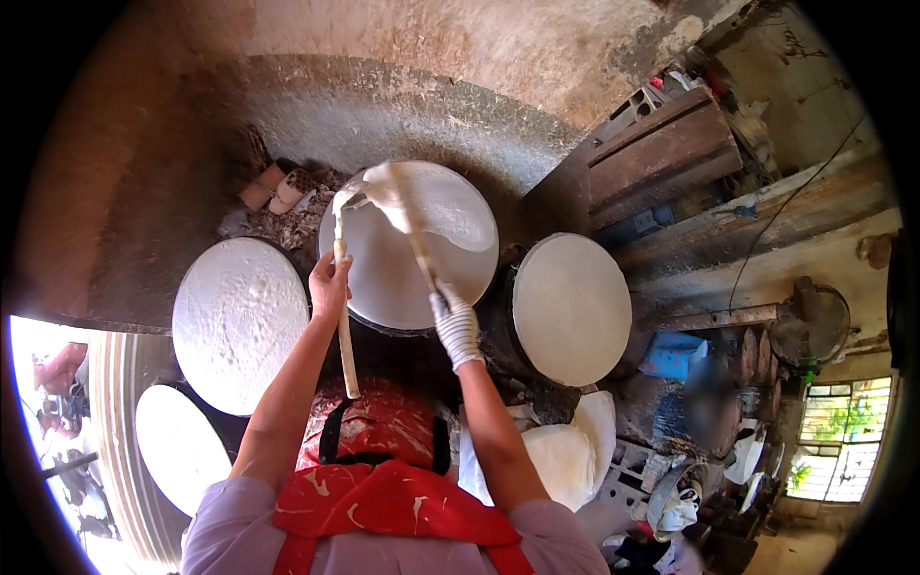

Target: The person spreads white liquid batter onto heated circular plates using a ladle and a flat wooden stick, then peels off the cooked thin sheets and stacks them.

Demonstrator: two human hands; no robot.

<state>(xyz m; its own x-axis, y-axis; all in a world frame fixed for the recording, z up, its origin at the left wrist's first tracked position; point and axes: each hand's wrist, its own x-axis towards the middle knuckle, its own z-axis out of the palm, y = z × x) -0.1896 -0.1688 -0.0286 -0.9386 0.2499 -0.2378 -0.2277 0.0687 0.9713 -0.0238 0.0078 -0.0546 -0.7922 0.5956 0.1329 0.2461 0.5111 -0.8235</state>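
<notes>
My bare left hand (pixel 331 284) is closed round a long pale wooden-handled tool (pixel 347 355); its upper end is coated white and reaches over the left rim of the large central drum (pixel 359 311). In a white striped glove, my right hand (pixel 455 326) grips a wooden stick (pixel 418 244). The far end of that stick is blurred and carries a thick white mass, close to the left tool's tip. A smooth white substance (pixel 412 273) fills the drum, with a raised, wetter-looking patch at its far right.
White-topped round drums stand to the left (pixel 240 321), lower left (pixel 177 450) and right (pixel 572 309). Broken bricks (pixel 278 187) lie against the curved wall behind. Hollow blocks (pixel 628 470), a blue plastic piece (pixel 673 355) and wooden boards (pixel 661 153) are on the right.
</notes>
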